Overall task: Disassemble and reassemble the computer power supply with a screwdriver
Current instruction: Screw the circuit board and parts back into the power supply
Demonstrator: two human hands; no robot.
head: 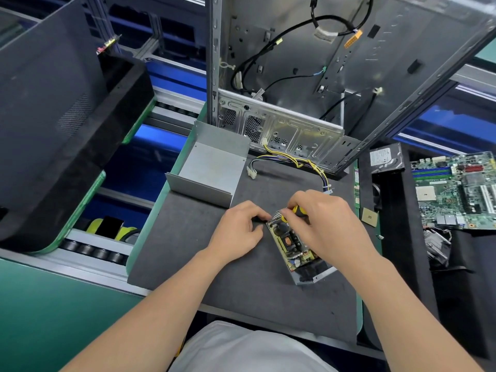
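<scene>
The power supply (296, 247) lies open on the dark mat, its circuit board bare in a metal tray. Its removed metal cover (212, 167) sits on the mat to the far left. My right hand (324, 224) grips a yellow-and-black screwdriver (298, 210) over the board's far end. My left hand (237, 230) rests on the mat at the board's left edge, fingers curled round a small black part; what that part is I cannot tell. The supply's yellow and black cables (298, 161) run back toward the case.
An open computer case (295, 76) stands behind the mat (188, 251). A motherboard (456, 189), a hard drive (385, 158) and a heatsink (437, 245) lie at the right. A black monitor (53, 116) lies at the left over a roller conveyor.
</scene>
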